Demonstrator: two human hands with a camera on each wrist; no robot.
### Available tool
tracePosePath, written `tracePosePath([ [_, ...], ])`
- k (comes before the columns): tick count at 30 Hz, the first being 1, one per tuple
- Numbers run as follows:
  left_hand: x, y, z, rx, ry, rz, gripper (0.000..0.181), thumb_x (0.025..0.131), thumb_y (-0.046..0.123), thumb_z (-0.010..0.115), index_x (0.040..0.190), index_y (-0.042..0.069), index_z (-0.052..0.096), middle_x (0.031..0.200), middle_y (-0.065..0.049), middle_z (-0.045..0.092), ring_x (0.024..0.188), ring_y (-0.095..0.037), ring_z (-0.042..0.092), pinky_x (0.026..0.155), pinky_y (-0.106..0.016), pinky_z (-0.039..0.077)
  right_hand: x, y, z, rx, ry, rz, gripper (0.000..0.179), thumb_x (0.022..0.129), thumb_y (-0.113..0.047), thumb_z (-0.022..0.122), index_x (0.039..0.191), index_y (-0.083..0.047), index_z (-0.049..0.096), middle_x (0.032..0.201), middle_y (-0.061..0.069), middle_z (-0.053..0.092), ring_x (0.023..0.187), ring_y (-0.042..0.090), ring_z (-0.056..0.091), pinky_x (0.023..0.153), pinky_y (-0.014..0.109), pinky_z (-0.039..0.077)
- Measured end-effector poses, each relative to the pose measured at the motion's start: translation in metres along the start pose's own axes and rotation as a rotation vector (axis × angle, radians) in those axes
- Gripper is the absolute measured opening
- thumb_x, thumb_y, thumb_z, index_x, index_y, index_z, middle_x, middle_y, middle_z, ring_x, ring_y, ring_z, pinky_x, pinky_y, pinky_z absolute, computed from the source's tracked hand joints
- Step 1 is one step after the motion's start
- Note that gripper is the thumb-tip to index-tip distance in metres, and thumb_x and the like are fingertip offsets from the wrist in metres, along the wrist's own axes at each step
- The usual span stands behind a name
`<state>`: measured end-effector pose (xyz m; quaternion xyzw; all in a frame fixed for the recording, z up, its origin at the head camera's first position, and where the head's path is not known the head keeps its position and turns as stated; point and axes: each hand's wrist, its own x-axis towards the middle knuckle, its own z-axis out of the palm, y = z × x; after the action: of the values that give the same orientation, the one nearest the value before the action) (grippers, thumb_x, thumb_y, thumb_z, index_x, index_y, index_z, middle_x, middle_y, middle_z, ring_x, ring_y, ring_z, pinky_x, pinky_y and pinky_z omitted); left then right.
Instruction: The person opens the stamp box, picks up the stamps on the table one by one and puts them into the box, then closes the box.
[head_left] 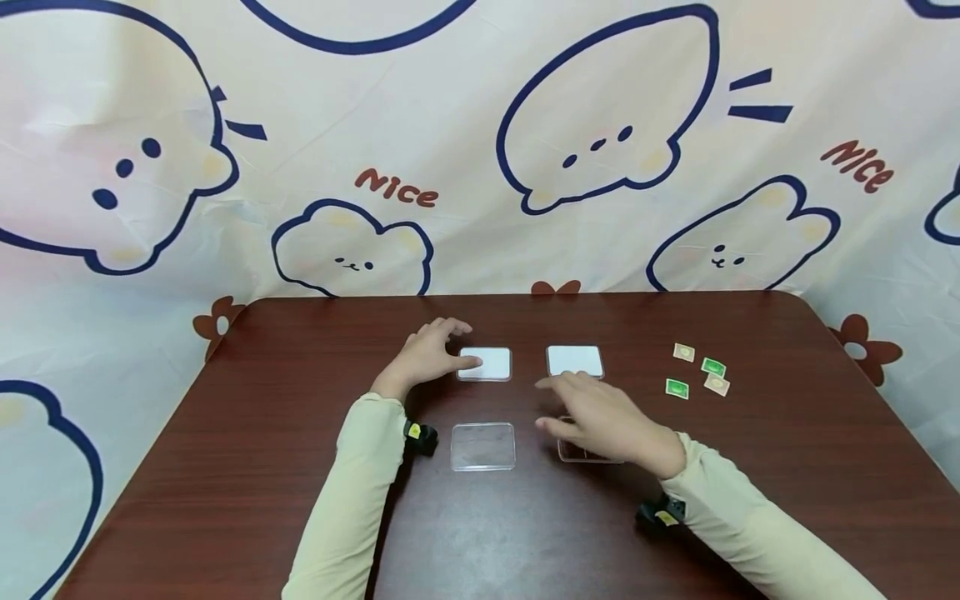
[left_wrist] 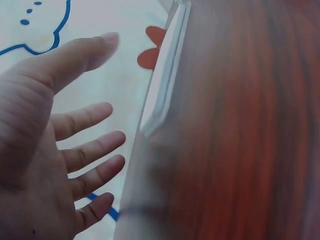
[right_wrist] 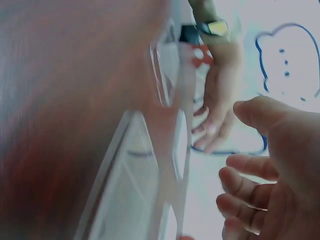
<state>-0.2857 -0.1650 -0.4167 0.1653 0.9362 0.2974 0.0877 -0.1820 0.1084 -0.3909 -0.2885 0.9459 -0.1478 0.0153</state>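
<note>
Two shallow clear cases with flat white contents lie toward the far side of the table, a left one (head_left: 493,365) and a right one (head_left: 574,360). My left hand (head_left: 426,360) is at the left case's left end, thumb over its edge in the head view. In the left wrist view its fingers are spread and grip nothing. My right hand (head_left: 607,419), fingers loosely bent and holding nothing, hovers over a clear empty-looking plastic tray (head_left: 581,455), hiding part of it. A similar clear tray (head_left: 483,447) lies nearer me, between the hands.
Several small printed paper pieces, green (head_left: 677,389) and beige (head_left: 683,352), lie on the right of the brown table (head_left: 225,500); two overlap. A patterned cloth (head_left: 465,125) hangs behind the table's far edge.
</note>
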Motion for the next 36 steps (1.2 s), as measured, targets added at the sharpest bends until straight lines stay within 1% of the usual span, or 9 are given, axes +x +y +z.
tracePosePath([
  [4,0.006,0.013,0.003,-0.057,0.067,0.020,0.055,0.084,0.046,0.071,0.127,0.015,0.058,0.119,-0.006,0.058,0.110,-0.024,0.055,0.100,-0.048,0.039,-0.007,0.020,-0.012,0.015,0.068,0.040,0.042,0.091,-0.034,0.065,0.125,-0.012,0.060,0.091,-0.001,0.059,0.085,0.013,0.053,0.065,0.027,0.045],
  [7,0.010,0.022,0.003,-0.102,0.116,0.028,0.051,0.084,0.045,0.072,0.123,0.014,0.060,0.115,-0.005,0.060,0.105,-0.022,0.056,0.092,-0.043,0.046,-0.012,0.036,-0.020,0.029,0.098,0.075,0.039,0.091,-0.031,0.064,0.124,-0.010,0.060,0.092,0.000,0.059,0.088,0.015,0.053,0.067,0.028,0.044],
  [10,0.014,0.032,0.002,-0.117,0.129,0.041,0.052,0.084,0.046,0.072,0.124,0.015,0.060,0.116,-0.005,0.060,0.105,-0.021,0.057,0.091,-0.042,0.048,-0.017,0.054,-0.026,0.034,0.106,0.116,0.041,0.090,-0.030,0.065,0.124,-0.008,0.060,0.095,0.003,0.060,0.089,0.017,0.052,0.068,0.030,0.044],
  [16,0.028,0.053,0.012,-0.085,0.063,0.065,0.060,0.082,0.050,0.072,0.129,0.016,0.058,0.121,-0.004,0.060,0.108,-0.021,0.057,0.091,-0.043,0.049,-0.033,0.092,-0.035,0.040,0.076,0.199,0.047,0.088,-0.031,0.070,0.126,-0.005,0.058,0.098,0.009,0.059,0.084,0.019,0.054,0.066,0.029,0.045],
  [19,0.035,0.062,0.019,-0.061,0.019,0.082,0.063,0.081,0.051,0.072,0.131,0.016,0.057,0.123,-0.004,0.060,0.110,-0.021,0.057,0.092,-0.043,0.048,-0.043,0.108,-0.038,0.044,0.061,0.237,0.050,0.088,-0.032,0.070,0.127,-0.004,0.057,0.102,0.012,0.060,0.088,0.022,0.057,0.067,0.033,0.049],
  [23,0.043,0.073,0.026,-0.037,-0.037,0.098,0.065,0.080,0.049,0.073,0.133,0.016,0.055,0.125,-0.006,0.059,0.112,-0.023,0.057,0.094,-0.044,0.047,-0.051,0.123,-0.042,0.063,0.028,0.273,0.054,0.088,-0.034,0.070,0.129,-0.003,0.054,0.112,0.018,0.058,0.099,0.028,0.059,0.075,0.043,0.053],
  [28,0.051,0.081,0.031,0.007,-0.110,0.088,0.067,0.079,0.049,0.074,0.134,0.017,0.054,0.128,-0.005,0.058,0.116,-0.022,0.056,0.097,-0.042,0.046,-0.055,0.135,-0.045,0.059,-0.029,0.268,0.058,0.087,-0.034,0.070,0.130,0.000,0.052,0.124,0.025,0.053,0.109,0.036,0.057,0.087,0.053,0.050],
  [31,0.054,0.084,0.036,0.025,-0.130,0.083,0.066,0.079,0.049,0.075,0.133,0.018,0.054,0.129,-0.004,0.057,0.118,-0.020,0.055,0.099,-0.040,0.046,-0.058,0.143,-0.044,0.020,-0.038,0.261,0.058,0.085,-0.036,0.072,0.127,0.002,0.056,0.122,0.025,0.055,0.107,0.037,0.056,0.087,0.055,0.048],
  [36,0.058,0.084,0.043,0.051,-0.158,0.089,0.064,0.079,0.049,0.075,0.132,0.019,0.055,0.129,-0.003,0.057,0.118,-0.019,0.054,0.100,-0.040,0.044,-0.062,0.152,-0.041,-0.057,-0.039,0.277,0.054,0.083,-0.038,0.073,0.118,0.002,0.062,0.111,0.023,0.060,0.098,0.036,0.057,0.080,0.055,0.048],
])
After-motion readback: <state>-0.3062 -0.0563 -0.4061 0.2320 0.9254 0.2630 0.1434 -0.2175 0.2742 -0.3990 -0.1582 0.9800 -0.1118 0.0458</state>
